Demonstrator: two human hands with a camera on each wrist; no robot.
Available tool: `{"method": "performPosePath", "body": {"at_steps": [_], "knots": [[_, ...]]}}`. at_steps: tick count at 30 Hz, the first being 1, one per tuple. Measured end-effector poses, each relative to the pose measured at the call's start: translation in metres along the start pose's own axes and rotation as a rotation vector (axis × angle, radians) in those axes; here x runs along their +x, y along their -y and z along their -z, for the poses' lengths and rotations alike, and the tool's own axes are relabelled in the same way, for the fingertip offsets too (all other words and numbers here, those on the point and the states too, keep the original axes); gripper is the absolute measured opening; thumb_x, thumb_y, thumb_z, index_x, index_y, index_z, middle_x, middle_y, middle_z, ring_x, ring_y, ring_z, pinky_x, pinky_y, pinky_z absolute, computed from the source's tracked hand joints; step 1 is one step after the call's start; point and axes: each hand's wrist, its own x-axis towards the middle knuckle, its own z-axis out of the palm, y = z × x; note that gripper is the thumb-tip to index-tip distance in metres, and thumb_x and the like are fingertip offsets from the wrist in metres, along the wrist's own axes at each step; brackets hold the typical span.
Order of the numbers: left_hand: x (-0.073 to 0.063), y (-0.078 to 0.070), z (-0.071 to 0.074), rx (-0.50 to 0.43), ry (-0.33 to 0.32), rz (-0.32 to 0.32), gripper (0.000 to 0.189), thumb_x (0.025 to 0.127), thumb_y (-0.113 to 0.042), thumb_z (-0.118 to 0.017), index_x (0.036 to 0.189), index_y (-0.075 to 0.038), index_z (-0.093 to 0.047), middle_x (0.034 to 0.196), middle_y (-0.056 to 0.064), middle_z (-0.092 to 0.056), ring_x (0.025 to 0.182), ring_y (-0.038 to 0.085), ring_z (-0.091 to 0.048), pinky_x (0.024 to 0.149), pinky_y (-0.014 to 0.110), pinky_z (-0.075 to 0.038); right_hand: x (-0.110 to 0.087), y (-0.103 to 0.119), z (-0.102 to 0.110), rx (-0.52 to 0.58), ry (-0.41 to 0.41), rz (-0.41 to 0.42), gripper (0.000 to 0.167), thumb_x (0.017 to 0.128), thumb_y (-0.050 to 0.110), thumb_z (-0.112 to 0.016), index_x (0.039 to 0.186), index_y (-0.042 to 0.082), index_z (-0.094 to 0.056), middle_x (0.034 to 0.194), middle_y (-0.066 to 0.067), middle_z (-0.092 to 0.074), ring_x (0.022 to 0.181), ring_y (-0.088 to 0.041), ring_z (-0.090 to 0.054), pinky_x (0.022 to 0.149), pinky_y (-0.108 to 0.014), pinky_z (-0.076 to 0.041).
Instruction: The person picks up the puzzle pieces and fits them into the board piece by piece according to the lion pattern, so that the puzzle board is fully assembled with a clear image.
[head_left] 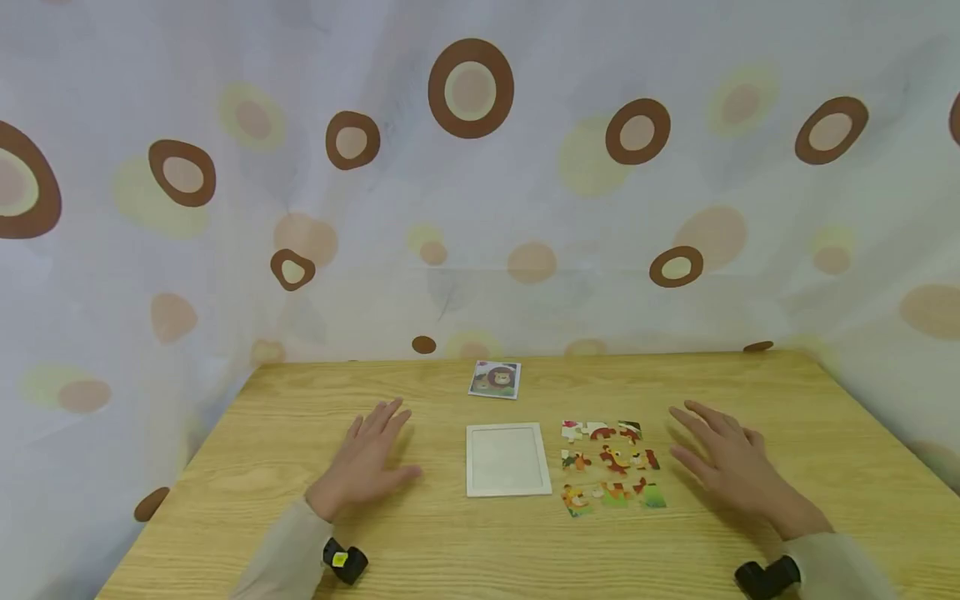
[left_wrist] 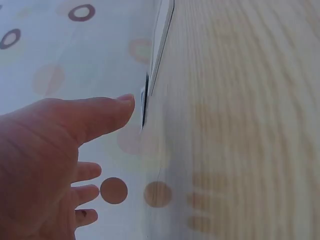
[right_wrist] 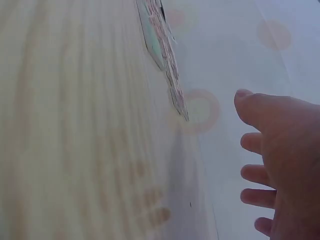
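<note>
My left hand (head_left: 367, 467) is held over the table to the left of a white square puzzle tray (head_left: 470, 462), fingers spread and holding nothing. On the other side, my right hand (head_left: 727, 462) hovers just right of the loose jigsaw pieces (head_left: 617, 458), its fingers apart and nothing in them. Those pieces lie in three rough rows, printed in brown, yellow, orange and green. The tray lies flat between the left hand and the pieces, its inside plain and pale. In the left wrist view the thumb (left_wrist: 102, 117) stands out from the other fingers.
Behind the tray lies a small picture card (head_left: 496, 380) with a lion on it. The wooden table (head_left: 420, 542) ends at a dotted cloth backdrop (head_left: 540, 200) at the back and sides. Both wrists carry a small black camera (head_left: 347, 562).
</note>
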Motion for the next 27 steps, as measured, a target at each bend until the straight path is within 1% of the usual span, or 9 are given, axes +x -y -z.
{"method": "performPosePath", "body": {"at_steps": [3, 5, 10, 12, 14, 18, 20, 24, 27], "knots": [[0.006, 0.001, -0.005, -0.074, 0.013, -0.050, 0.074, 0.089, -0.036, -0.068, 0.144, 0.003, -0.039, 0.154, 0.023, -0.028, 0.142, 0.046, -0.021, 0.108, 0.067, -0.017, 0.007, 0.005, -0.003, 0.026, 0.006, 0.011, 0.049, 0.096, 0.028, -0.060, 0.138, 0.005, -0.048, 0.140, -0.024, -0.043, 0.120, -0.047, -0.039, 0.082, -0.065, -0.027], [0.010, 0.002, -0.009, -0.117, 0.027, -0.073, 0.071, 0.089, -0.034, -0.067, 0.143, 0.003, -0.039, 0.153, 0.023, -0.029, 0.141, 0.045, -0.023, 0.107, 0.068, -0.019, 0.012, 0.009, -0.006, 0.066, 0.012, 0.027, 0.047, 0.095, 0.025, -0.061, 0.135, 0.004, -0.050, 0.138, -0.024, -0.044, 0.119, -0.047, -0.039, 0.081, -0.067, -0.027], [0.018, 0.001, -0.017, -0.192, 0.082, -0.076, 0.068, 0.091, -0.034, -0.065, 0.143, 0.002, -0.039, 0.153, 0.021, -0.032, 0.141, 0.043, -0.025, 0.107, 0.067, -0.019, 0.026, 0.020, -0.019, 0.135, 0.009, 0.102, 0.037, 0.090, 0.015, -0.067, 0.125, 0.004, -0.060, 0.130, -0.024, -0.049, 0.116, -0.047, -0.042, 0.079, -0.066, -0.032], [0.021, -0.002, -0.018, -0.217, 0.101, -0.079, 0.067, 0.091, -0.034, -0.064, 0.142, 0.002, -0.040, 0.152, 0.021, -0.033, 0.141, 0.043, -0.026, 0.107, 0.067, -0.020, 0.031, 0.025, -0.023, 0.130, 0.009, 0.130, 0.034, 0.089, 0.013, -0.068, 0.122, 0.005, -0.062, 0.125, -0.021, -0.052, 0.112, -0.044, -0.045, 0.078, -0.061, -0.034], [0.025, -0.005, -0.019, -0.229, 0.115, -0.093, 0.065, 0.091, -0.033, -0.064, 0.141, 0.002, -0.041, 0.150, 0.022, -0.036, 0.140, 0.043, -0.028, 0.108, 0.066, -0.021, 0.036, 0.028, -0.026, 0.125, -0.002, 0.174, 0.032, 0.088, 0.012, -0.069, 0.118, 0.004, -0.064, 0.118, -0.018, -0.056, 0.106, -0.039, -0.048, 0.076, -0.053, -0.036], [0.033, -0.010, -0.024, -0.219, 0.143, -0.125, 0.063, 0.091, -0.032, -0.065, 0.139, 0.002, -0.042, 0.148, 0.022, -0.039, 0.138, 0.042, -0.031, 0.107, 0.064, -0.024, 0.046, 0.035, -0.029, 0.150, 0.000, 0.231, 0.029, 0.086, 0.009, -0.070, 0.114, 0.002, -0.066, 0.105, -0.013, -0.057, 0.093, -0.029, -0.049, 0.073, -0.040, -0.033], [0.036, -0.012, -0.027, -0.208, 0.152, -0.129, 0.063, 0.090, -0.031, -0.066, 0.139, 0.002, -0.042, 0.148, 0.021, -0.039, 0.138, 0.041, -0.032, 0.108, 0.062, -0.025, 0.051, 0.039, -0.032, 0.183, 0.030, 0.222, 0.027, 0.087, 0.009, -0.069, 0.113, 0.003, -0.066, 0.103, -0.011, -0.056, 0.089, -0.025, -0.047, 0.073, -0.036, -0.032], [0.038, -0.017, -0.032, -0.199, 0.155, -0.136, 0.062, 0.089, -0.031, -0.068, 0.138, 0.000, -0.045, 0.147, 0.019, -0.040, 0.137, 0.040, -0.032, 0.106, 0.063, -0.025, 0.060, 0.046, -0.039, 0.233, 0.129, 0.161, 0.027, 0.092, 0.014, -0.065, 0.116, 0.003, -0.065, 0.101, -0.011, -0.053, 0.089, -0.022, -0.042, 0.073, -0.034, -0.031], [0.040, -0.022, -0.034, -0.193, 0.167, -0.153, 0.060, 0.089, -0.034, -0.068, 0.136, -0.003, -0.049, 0.149, 0.017, -0.039, 0.138, 0.038, -0.031, 0.105, 0.063, -0.024, 0.067, 0.049, -0.044, 0.240, 0.165, 0.142, 0.030, 0.091, 0.016, -0.066, 0.117, 0.001, -0.064, 0.099, -0.011, -0.051, 0.088, -0.022, -0.040, 0.073, -0.034, -0.032]]}}
